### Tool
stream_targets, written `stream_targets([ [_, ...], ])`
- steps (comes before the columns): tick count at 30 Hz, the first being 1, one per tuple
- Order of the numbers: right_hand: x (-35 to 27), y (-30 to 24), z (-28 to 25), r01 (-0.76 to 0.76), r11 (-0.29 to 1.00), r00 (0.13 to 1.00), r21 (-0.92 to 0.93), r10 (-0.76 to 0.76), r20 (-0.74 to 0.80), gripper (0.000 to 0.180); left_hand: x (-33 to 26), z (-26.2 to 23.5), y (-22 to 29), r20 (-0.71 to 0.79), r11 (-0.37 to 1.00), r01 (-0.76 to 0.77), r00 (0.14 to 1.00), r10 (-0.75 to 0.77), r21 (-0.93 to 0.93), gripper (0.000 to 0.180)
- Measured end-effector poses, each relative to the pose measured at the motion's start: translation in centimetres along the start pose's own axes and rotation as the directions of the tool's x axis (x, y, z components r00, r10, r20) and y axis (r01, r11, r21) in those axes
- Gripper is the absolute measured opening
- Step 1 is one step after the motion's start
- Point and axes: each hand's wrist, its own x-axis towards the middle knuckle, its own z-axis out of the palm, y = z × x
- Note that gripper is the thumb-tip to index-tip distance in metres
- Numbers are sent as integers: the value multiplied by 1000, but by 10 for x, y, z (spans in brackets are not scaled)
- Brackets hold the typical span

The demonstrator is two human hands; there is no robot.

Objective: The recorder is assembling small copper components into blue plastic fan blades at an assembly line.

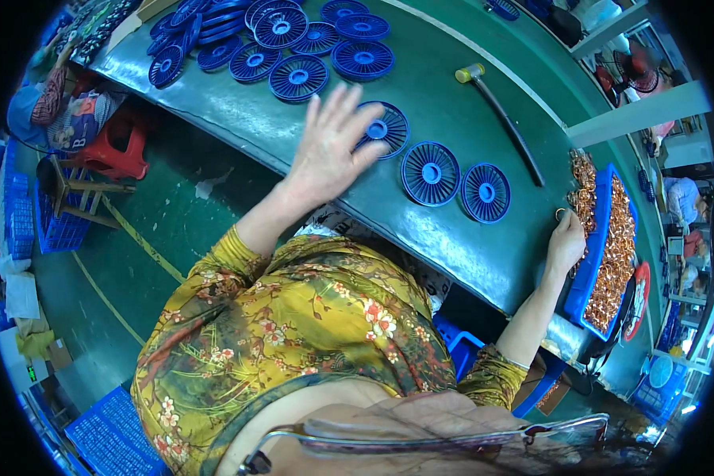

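Observation:
My left hand point(329, 147) is open, fingers spread, over the bench beside a blue slotted plastic disc point(397, 127) that it partly hides. Whether the fingertips touch this disc I cannot tell. To its right lie two more such discs, a blue spoked disc point(431, 174) and another blue disc point(485, 193), flat and apart from each other. At the right, my right hand point(567, 242) pinches a small copper-coloured ring point(561, 213). It is next to a loose heap of copper-coloured rings point(584, 190) along a blue tray point(585, 278) filled with more of them.
A mallet point(508, 119) with a yellow head lies across the green bench point(484, 254). Blue discs point(297, 77) are piled at the far left. Left of the bench are a red stool point(119, 147) and a co-worker point(71, 119). A pale post point(642, 111) rises beyond the bench.

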Motion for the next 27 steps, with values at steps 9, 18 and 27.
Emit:
stream_targets([
  [9,-15,-29,-10,112,985,991,128,-120,55,19,17,-13,-90,-185,967,190,970,-159,169,36],
  [18,-60,-112,-43,339,739,940,582,-244,-237,11,21,-4,-83,-264,977,133,961,-85,169,50],
  [27,-81,-138,-41,430,630,902,646,-271,-337,13,42,-23,-77,-227,941,211,962,-152,265,26],
])
